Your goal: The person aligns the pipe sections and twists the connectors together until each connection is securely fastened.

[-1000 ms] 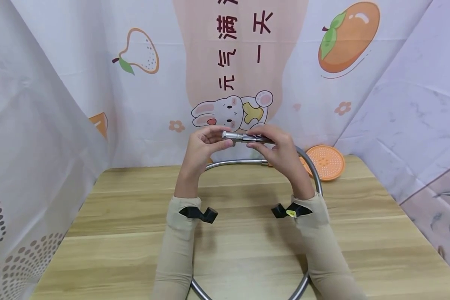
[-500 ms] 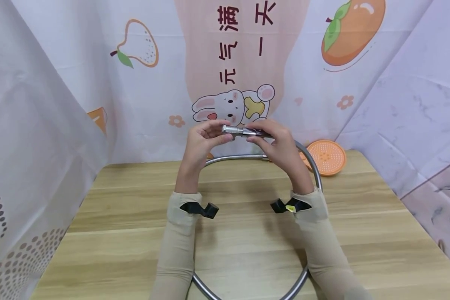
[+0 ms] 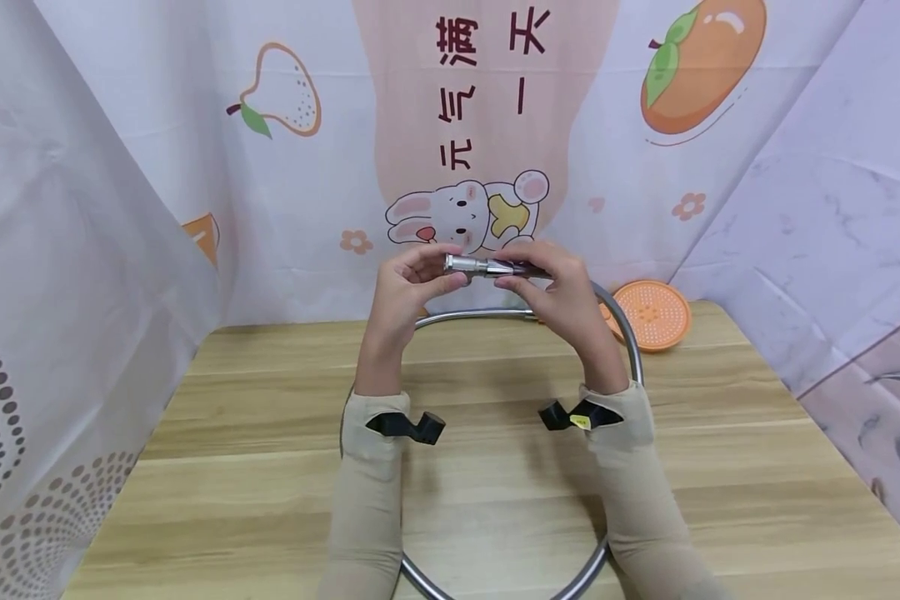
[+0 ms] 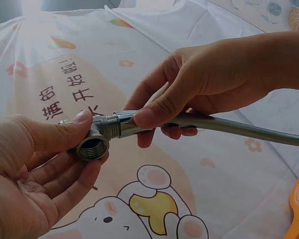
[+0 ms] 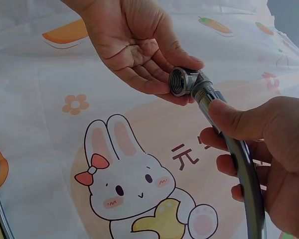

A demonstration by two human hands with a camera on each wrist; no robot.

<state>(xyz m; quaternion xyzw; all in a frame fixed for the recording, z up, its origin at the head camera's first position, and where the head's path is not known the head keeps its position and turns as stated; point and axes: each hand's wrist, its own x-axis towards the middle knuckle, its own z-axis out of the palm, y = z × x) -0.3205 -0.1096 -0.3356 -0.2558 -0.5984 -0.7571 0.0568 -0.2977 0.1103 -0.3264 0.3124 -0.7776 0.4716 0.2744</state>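
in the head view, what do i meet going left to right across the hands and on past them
Left hand, metal fitting, right hand, orange disc with holes.

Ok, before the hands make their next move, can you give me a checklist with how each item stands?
1. Left hand holding the metal fitting: ok.
2. Right hand gripping the hose near its chrome collar: ok.
3. Collar lined up with the fitting: ok, roughly in line.
4. Joint fully tightened: cannot tell; some thread shows.
5. Side opening connected: not ok, nothing screwed in.
6. Hose loop clear of the sleeves: cannot tell; they hide parts.
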